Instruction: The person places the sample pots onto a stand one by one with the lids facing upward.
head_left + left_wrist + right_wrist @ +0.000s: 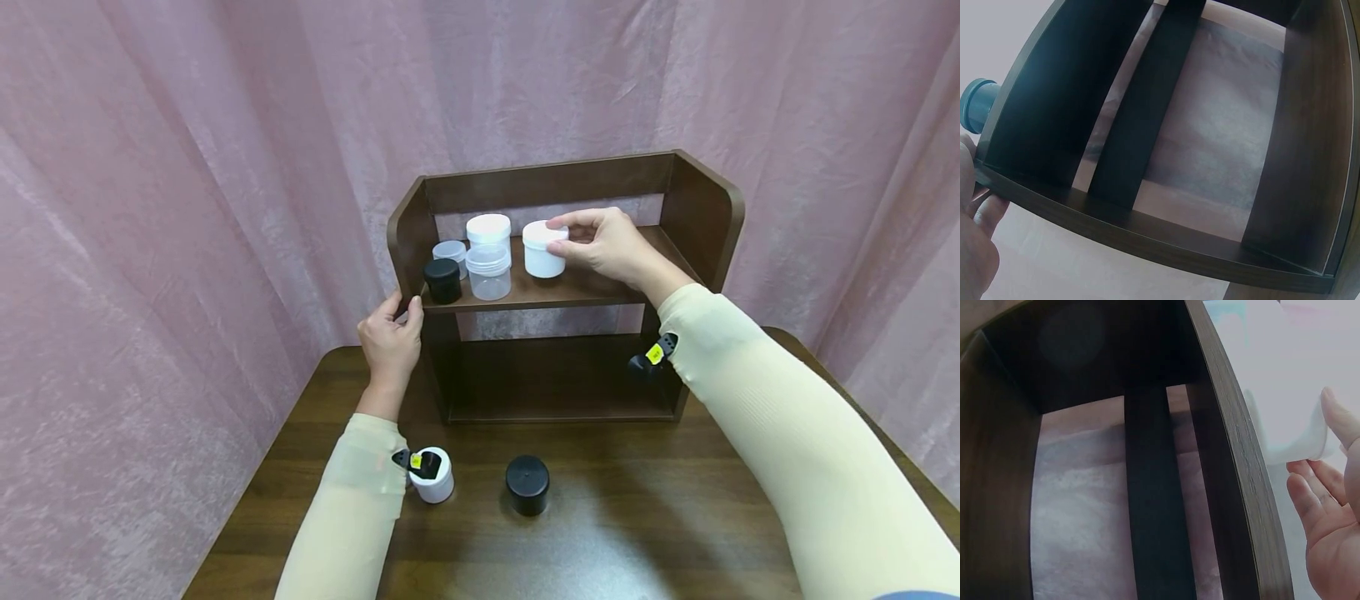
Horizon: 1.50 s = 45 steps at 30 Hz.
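Curtains (187, 167) back table (637, 533); right hand (611, 246) pinches jar (543, 250), left hand (390, 342) grips shelf (562, 292).

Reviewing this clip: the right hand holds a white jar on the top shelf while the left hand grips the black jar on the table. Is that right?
Not quite. The left hand grips the left side panel of the wooden shelf, not the black jar, which stands untouched on the table. The head view shows this. The right hand does hold the white jar on the top shelf.
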Motion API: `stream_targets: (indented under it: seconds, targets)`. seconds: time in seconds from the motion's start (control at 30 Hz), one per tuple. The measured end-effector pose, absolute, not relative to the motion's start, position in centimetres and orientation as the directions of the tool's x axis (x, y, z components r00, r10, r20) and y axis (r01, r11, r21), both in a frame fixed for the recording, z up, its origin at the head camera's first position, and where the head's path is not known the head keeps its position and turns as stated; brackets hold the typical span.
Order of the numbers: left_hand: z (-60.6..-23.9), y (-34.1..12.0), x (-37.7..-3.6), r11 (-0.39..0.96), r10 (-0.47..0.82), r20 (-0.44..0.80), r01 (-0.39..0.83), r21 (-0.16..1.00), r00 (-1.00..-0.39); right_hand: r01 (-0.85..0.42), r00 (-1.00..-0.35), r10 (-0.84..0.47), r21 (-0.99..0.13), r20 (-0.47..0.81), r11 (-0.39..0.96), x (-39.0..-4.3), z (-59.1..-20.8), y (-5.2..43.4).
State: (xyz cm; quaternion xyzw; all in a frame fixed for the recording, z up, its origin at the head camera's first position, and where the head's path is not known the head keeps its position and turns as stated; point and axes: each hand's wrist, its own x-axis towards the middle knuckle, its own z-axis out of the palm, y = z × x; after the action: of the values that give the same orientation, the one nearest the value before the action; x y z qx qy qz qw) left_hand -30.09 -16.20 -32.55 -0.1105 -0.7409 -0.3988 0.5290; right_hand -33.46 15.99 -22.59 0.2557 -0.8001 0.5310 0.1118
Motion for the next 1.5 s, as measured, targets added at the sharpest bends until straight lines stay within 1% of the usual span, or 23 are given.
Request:
stream_targets:
  seconds: [0.53, 0.73, 0.93, 1.33, 1.5]
  targets:
    - [-32.5, -16.1, -29.8, 0.647, -0.270, 0.870, 0.591, 0.482, -0.414, -0.460, -0.882, -0.294, -0.809, 0.369, 0.365, -35.1, -22.6, 14.8]
    - [-32.5, -15.9, -29.6, 0.646, -0.267, 0.869, 0.592, 0.482, -0.416, -0.432, -0.895, -0.281, -0.831, 0.346, 0.351, -35.3, -22.9, 15.0]
    - [-32.5, -15.8, -29.5, 0.643, -0.259, 0.866, 0.593, 0.485, -0.427, -0.426, -0.897, -0.280, -0.842, 0.343, 0.331, -35.6, -23.1, 15.2]
    - [-32.6, -15.8, -29.6, 0.649, -0.258, 0.870, 0.591, 0.478, -0.420, -0.415, -0.903, -0.257, -0.852, 0.343, 0.320, -36.1, -23.4, 15.0]
    - [-32.5, -15.7, -29.7, 0.652, -0.258, 0.877, 0.597, 0.467, -0.405, -0.418, -0.903, -0.251, -0.850, 0.349, 0.321, -36.1, -23.5, 14.9]
